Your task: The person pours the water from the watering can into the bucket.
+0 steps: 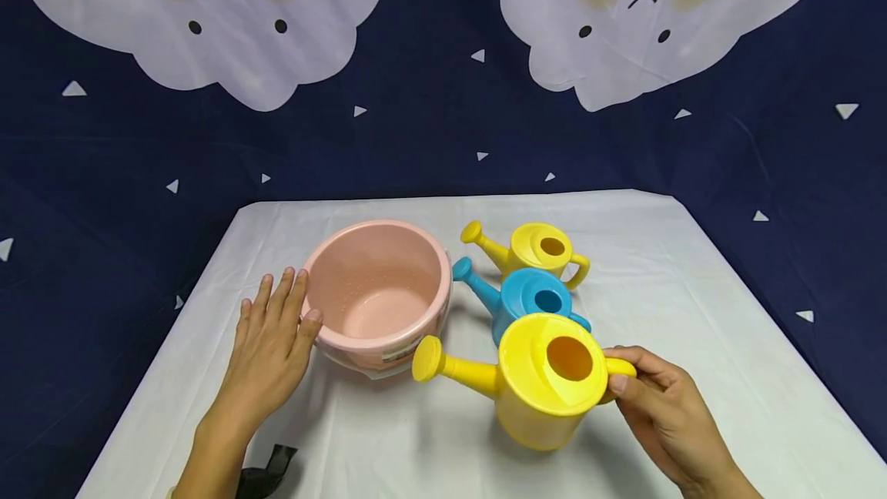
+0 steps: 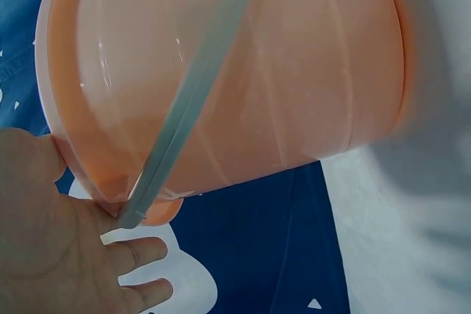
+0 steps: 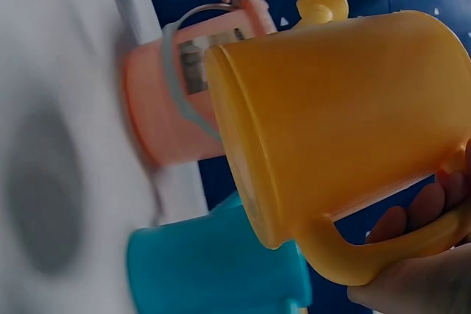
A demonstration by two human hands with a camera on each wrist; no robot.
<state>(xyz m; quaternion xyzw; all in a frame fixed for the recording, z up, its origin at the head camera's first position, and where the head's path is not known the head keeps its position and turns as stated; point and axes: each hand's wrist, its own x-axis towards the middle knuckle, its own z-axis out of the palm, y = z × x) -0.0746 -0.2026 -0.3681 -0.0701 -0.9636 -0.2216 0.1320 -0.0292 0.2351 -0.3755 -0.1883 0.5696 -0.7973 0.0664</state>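
Note:
A large yellow watering can hangs above the white surface, its spout towards the pink bucket. My right hand grips its handle; the right wrist view shows fingers curled round the handle of the yellow can. Against the bucket's left rim rests my left hand, fingers straight. In the left wrist view the palm of the left hand is beside the rim of the bucket, near the grey bucket handle.
Behind the held can stand a blue watering can and another yellow watering can, both right of the bucket. A black strap-like item lies near the left forearm. Dark blue cloth with clouds hangs beyond the white table.

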